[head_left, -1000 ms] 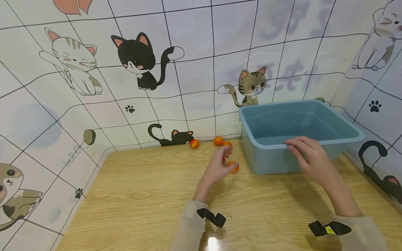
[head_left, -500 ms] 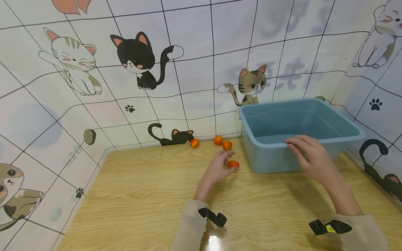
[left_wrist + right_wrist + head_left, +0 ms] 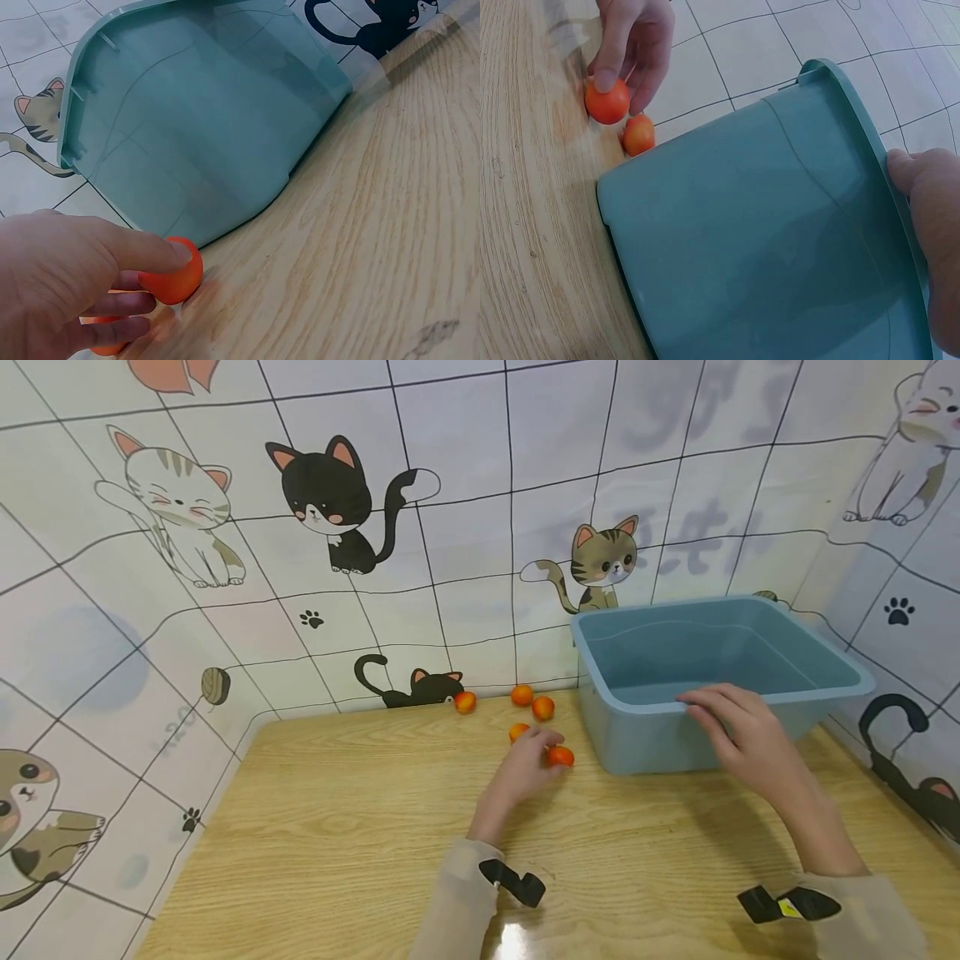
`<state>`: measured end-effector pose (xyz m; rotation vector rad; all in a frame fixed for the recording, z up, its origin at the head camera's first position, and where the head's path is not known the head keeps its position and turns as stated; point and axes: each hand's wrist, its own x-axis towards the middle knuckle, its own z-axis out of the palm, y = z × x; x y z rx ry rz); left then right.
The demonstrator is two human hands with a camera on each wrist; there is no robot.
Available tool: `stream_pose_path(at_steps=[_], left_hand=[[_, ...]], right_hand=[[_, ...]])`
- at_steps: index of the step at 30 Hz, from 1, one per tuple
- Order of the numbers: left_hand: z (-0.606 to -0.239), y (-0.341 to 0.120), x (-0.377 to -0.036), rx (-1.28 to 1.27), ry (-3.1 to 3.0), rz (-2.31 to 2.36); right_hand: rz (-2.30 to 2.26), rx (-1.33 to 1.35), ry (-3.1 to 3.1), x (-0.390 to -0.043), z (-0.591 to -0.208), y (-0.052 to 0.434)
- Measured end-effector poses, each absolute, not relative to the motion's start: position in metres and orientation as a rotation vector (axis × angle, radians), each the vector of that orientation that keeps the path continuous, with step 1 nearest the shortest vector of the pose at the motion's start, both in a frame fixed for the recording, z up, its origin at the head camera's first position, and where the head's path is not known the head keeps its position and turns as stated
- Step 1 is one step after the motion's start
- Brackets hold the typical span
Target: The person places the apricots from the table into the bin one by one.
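Note:
My left hand (image 3: 522,766) is low over the table, thumb and fingers round a small orange-red tomato (image 3: 560,757). In the left wrist view the thumb presses the near side of this tomato (image 3: 174,277), which still sits at the tabletop. Just beyond the fingers lies another tomato (image 3: 518,732), partly covered by the hand. My right hand (image 3: 746,739) holds the near rim of a blue-green plastic bin (image 3: 660,739). The right wrist view has the thumb against the outer side of the bin's rim (image 3: 855,127); the other fingertips are hidden there.
Several more tomatoes lie by the back wall, among them one tomato (image 3: 465,702) farther left and a tomato (image 3: 543,707) near the bin. A cat-printed wall covering (image 3: 465,527) bounds the wooden table (image 3: 337,827) behind and at both sides.
My left hand has turned and closed its thumb and fingers round the near tomato. Another tomato has come into sight beyond the hand. The right hand has stayed on the rim.

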<state>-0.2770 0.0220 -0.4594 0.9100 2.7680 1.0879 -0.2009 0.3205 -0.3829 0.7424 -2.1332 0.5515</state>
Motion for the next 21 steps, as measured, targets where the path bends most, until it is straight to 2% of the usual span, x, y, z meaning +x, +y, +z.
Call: stream_pose_path(at_steps=[21], left_hand=[[-0.4573,0.0227,-0.2763,0.88,2.748,1.213]], right_hand=[[0.541,0.71,-2.169,-0.1988,-0.3819,0.3197]])
